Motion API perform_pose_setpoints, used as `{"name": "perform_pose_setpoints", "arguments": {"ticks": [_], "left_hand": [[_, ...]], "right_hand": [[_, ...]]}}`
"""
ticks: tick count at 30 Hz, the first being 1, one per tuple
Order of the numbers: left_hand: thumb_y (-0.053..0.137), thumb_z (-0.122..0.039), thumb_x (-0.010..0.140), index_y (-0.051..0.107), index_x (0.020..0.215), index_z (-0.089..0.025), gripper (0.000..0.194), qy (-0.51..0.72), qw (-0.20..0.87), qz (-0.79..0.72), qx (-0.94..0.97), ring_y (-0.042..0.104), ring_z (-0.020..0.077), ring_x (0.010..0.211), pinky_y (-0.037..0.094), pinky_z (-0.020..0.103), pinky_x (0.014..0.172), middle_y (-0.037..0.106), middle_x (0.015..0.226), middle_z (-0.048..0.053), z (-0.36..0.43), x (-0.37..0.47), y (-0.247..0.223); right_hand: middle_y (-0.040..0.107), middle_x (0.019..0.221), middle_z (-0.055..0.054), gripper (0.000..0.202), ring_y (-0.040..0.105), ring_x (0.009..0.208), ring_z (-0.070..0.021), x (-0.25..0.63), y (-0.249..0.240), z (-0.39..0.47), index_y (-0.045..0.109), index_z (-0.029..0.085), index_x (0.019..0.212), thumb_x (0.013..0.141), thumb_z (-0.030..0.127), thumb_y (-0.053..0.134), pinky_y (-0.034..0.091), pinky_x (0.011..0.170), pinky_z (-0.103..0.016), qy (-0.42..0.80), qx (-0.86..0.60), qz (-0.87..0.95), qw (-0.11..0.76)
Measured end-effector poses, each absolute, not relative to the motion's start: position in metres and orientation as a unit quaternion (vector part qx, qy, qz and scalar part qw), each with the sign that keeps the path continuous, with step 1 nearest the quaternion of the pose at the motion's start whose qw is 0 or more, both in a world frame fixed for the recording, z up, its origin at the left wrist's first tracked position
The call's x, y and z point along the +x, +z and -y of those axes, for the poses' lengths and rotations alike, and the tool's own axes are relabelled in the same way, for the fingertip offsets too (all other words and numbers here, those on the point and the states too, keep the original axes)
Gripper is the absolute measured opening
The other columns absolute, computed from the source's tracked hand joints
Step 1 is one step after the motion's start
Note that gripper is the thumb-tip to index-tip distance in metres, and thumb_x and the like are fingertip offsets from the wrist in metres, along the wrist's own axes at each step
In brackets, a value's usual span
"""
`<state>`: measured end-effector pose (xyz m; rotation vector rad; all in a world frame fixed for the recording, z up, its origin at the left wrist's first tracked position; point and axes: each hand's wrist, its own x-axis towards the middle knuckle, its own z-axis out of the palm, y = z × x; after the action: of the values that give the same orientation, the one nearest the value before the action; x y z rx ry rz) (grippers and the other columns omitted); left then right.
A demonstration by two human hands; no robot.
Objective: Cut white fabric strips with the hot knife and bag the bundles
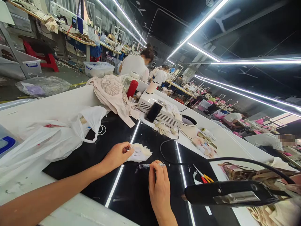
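My left hand (118,153) is closed, its thumb and fingers pinching the near edge of a small bundle of cream fabric pieces (141,153). The top piece carries lines of dark marks too small to read. In my right hand (160,182), the fingers are pressed together around a clear pen (144,166). The pen lies sideways just above the black glossy panel (131,191), to the right of and below the bundle. Part of the barrel is hidden behind my fingers.
A white plastic bag (68,138) lies left. Beige bras (110,91) are piled at the back, near a phone (154,112) leaning on a vented white box (164,119). Snips (203,175) and a black long-bodied tool (230,193) with a cable are right. Co-workers (135,64) sit beyond.
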<state>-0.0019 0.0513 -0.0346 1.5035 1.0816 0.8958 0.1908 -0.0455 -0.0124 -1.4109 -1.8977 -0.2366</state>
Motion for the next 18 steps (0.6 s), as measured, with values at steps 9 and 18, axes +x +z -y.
{"name": "perform_pose_setpoints", "arguments": {"ticks": [9,18], "left_hand": [[0.056,-0.051,0.086,0.063,0.084,-0.017,0.034,0.376,0.521,-0.445,0.624,0.055,0.0163,0.065,0.037,0.026,0.060,0.061,0.070,-0.001,-0.052,-0.001,-0.035],[0.057,-0.056,0.081,0.061,0.079,-0.017,0.039,0.417,0.543,-0.438,0.582,0.062,0.0209,0.074,0.043,0.027,0.067,0.065,0.077,0.002,-0.056,-0.001,-0.030]], "right_hand": [[0.063,0.095,-0.005,0.021,0.064,0.088,-0.0194,0.181,-0.012,0.036,0.061,0.026,0.105,0.101,0.016,0.044,0.055,0.079,-0.032,-0.016,-0.534,0.741,0.407],[0.066,0.091,-0.003,0.021,0.066,0.078,-0.0170,0.191,0.010,-0.003,0.061,0.023,0.107,0.100,0.040,0.053,0.055,0.069,-0.028,0.087,-0.600,0.580,0.544]]}}
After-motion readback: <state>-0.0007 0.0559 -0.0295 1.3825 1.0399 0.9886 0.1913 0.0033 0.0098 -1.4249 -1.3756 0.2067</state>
